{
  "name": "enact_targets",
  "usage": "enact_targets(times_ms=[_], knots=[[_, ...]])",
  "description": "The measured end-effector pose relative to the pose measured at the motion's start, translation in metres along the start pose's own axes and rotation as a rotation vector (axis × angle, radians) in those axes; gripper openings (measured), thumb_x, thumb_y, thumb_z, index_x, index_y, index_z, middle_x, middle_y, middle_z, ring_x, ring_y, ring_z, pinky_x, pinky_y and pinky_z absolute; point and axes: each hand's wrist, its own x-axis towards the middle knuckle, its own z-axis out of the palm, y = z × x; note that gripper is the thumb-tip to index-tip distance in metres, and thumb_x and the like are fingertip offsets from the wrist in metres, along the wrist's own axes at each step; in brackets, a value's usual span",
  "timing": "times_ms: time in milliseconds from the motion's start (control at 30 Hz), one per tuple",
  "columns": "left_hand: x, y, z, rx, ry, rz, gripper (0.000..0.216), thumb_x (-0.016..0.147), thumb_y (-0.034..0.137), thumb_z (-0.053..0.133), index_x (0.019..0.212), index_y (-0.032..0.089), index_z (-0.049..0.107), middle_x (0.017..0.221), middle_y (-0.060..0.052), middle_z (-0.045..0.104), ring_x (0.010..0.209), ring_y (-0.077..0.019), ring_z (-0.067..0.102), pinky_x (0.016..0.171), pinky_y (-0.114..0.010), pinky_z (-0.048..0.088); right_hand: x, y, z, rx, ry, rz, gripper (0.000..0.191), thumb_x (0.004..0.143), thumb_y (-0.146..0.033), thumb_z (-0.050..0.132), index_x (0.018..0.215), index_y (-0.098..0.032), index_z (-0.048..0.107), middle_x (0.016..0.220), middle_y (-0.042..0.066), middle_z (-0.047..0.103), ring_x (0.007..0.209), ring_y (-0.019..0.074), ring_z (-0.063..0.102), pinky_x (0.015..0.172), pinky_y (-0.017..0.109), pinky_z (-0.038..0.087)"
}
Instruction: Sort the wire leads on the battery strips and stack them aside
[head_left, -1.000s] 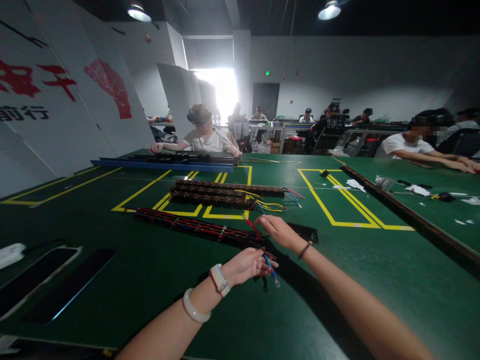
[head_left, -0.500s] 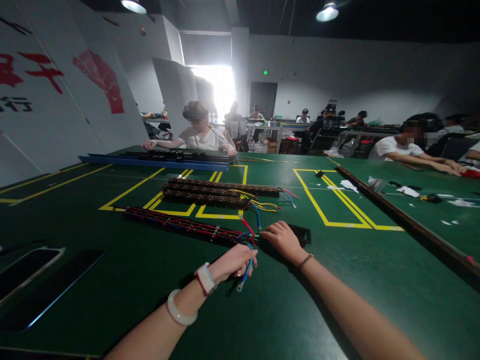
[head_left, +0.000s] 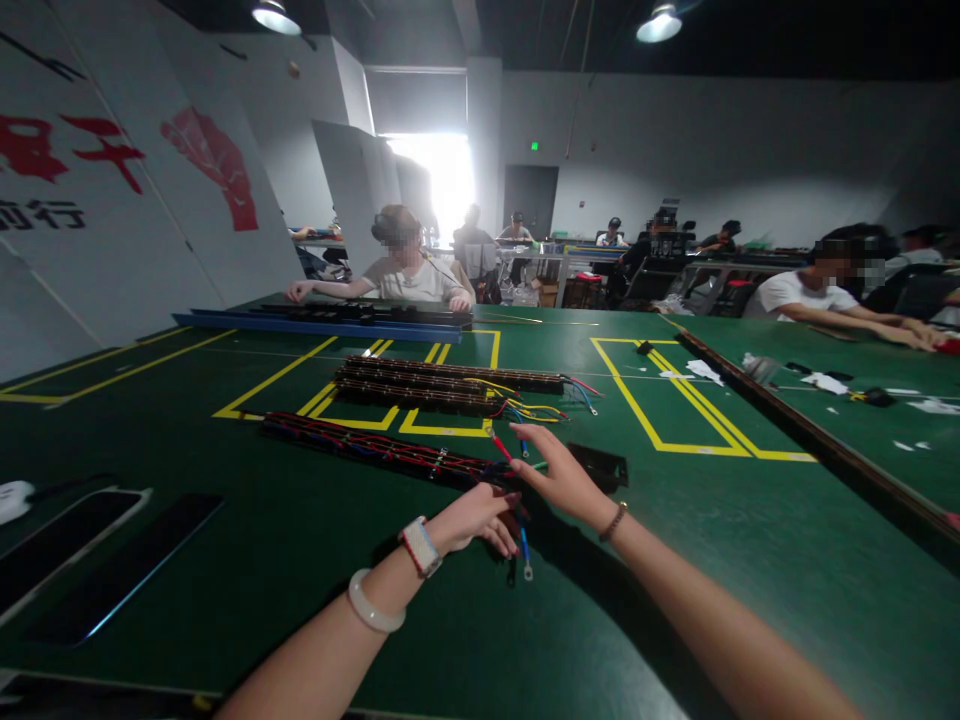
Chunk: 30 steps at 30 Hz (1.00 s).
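Note:
A long dark strip bundled with red and blue wires (head_left: 375,448) lies across the green table before me. At its right end, my left hand (head_left: 480,518) has its fingers loosely apart, the index fingertip close to a blue cable (head_left: 524,550) with a ring terminal. Whether that fingertip touches the cable is hard to see. My right hand (head_left: 559,478) is open above the same end, thumb and index spread beside a red-sleeved cable lug (head_left: 499,446). A black end plate (head_left: 606,468) sits partly behind the right hand. The wire roots are hidden by my hands.
Beyond lie more wired strips (head_left: 420,385) inside yellow tape lines. Two phone-like slabs (head_left: 142,565) rest at left. A long dark bar (head_left: 795,425) runs along the right, near paper scraps (head_left: 825,382). A person (head_left: 409,262) works opposite at a blue channel (head_left: 322,326).
My right hand has lifted and spread its fingers from a closed grasp at the wires. My left hand's fingers have loosened, and the blue cable's end has swung right.

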Motion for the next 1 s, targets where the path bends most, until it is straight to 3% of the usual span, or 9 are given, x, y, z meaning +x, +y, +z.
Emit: enact_targets(times_ms=[67,133,233,333,400,567,767,867,1000], knots=[[0.002,-0.007,-0.002,-0.076,-0.014,0.038,0.049,0.070,0.059,0.065,0.082,0.012,0.056,0.062,-0.007,0.065,0.052,-0.0181,0.065,0.053,-0.029,0.051,0.001,-0.020,0.001,0.112,-0.052,-0.051,0.069,0.086,-0.033,0.057,0.145,-0.025,0.023,0.141,0.012,0.039,0.126,0.0223,0.042,0.104,0.042,0.035],[0.003,-0.012,-0.004,-0.167,-0.020,0.091,0.045,0.068,0.052,0.071,0.087,0.014,0.056,0.064,-0.005,0.066,0.056,-0.0191,0.066,0.056,-0.030,0.052,0.000,-0.036,0.004,0.151,-0.105,-0.076,0.077,0.082,-0.031,0.062,0.146,-0.024,0.019,0.139,0.013,0.041,0.125,0.0227,0.043,0.103,0.041,0.036],[0.006,-0.013,-0.004,-0.201,-0.013,0.079,0.044,0.069,0.050,0.072,0.088,0.013,0.057,0.067,-0.005,0.066,0.056,-0.0188,0.066,0.057,-0.031,0.053,0.000,-0.041,0.003,0.118,-0.066,-0.033,0.051,0.085,-0.027,0.058,0.134,-0.023,0.041,0.117,0.009,0.056,0.105,0.0191,0.055,0.092,0.036,0.044],[0.008,-0.008,-0.003,-0.112,-0.043,0.003,0.042,0.076,0.050,0.065,0.085,0.009,0.060,0.069,-0.009,0.067,0.056,-0.0164,0.065,0.056,-0.028,0.051,0.005,-0.025,-0.011,0.005,0.058,0.098,0.024,0.088,-0.023,0.053,0.112,-0.020,0.055,0.094,0.004,0.064,0.086,0.0163,0.059,0.081,0.032,0.046],[0.008,-0.006,-0.003,-0.088,-0.065,-0.010,0.042,0.079,0.050,0.062,0.085,0.008,0.061,0.070,-0.010,0.068,0.057,-0.0149,0.065,0.058,-0.025,0.050,0.009,-0.006,-0.026,-0.104,0.064,0.173,0.023,0.084,-0.023,0.058,0.107,-0.020,0.056,0.090,0.003,0.065,0.084,0.0171,0.060,0.079,0.031,0.045],[0.006,-0.005,-0.004,-0.148,-0.114,0.020,0.039,0.083,0.046,0.059,0.091,0.008,0.063,0.078,-0.011,0.069,0.065,-0.0137,0.066,0.066,-0.025,0.051,0.007,0.037,-0.044,-0.323,-0.192,0.195,0.034,0.073,-0.026,0.071,0.105,-0.022,0.062,0.107,0.005,0.066,0.103,0.0226,0.058,0.091,0.038,0.040],[0.005,-0.003,-0.001,-0.236,-0.142,0.012,0.033,0.085,0.037,0.059,0.099,0.007,0.063,0.088,-0.012,0.069,0.072,-0.0139,0.066,0.072,-0.026,0.049,-0.004,0.049,-0.027,-0.451,-0.399,0.157,0.047,0.070,-0.036,0.073,0.114,-0.025,0.062,0.118,0.008,0.063,0.126,0.0301,0.043,0.107,0.057,0.013],[0.004,-0.002,0.003,-0.231,-0.127,0.029,0.032,0.083,0.035,0.061,0.101,0.008,0.062,0.090,-0.012,0.068,0.071,-0.0131,0.064,0.070,-0.026,0.048,-0.003,0.045,-0.022,-0.521,-0.448,0.134,0.041,0.070,-0.036,0.073,0.107,-0.022,0.066,0.106,0.009,0.067,0.110,0.0279,0.056,0.107,0.054,0.017],[0.006,-0.007,0.008,-0.267,-0.105,0.055,0.027,0.082,0.034,0.064,0.090,0.008,0.062,0.085,-0.010,0.067,0.068,-0.0124,0.062,0.070,-0.026,0.046,0.001,0.032,-0.025,-0.579,-0.475,0.115,0.020,0.074,-0.029,0.068,0.090,-0.018,0.070,0.089,0.008,0.070,0.088,0.0230,0.064,0.089,0.036,0.040]])
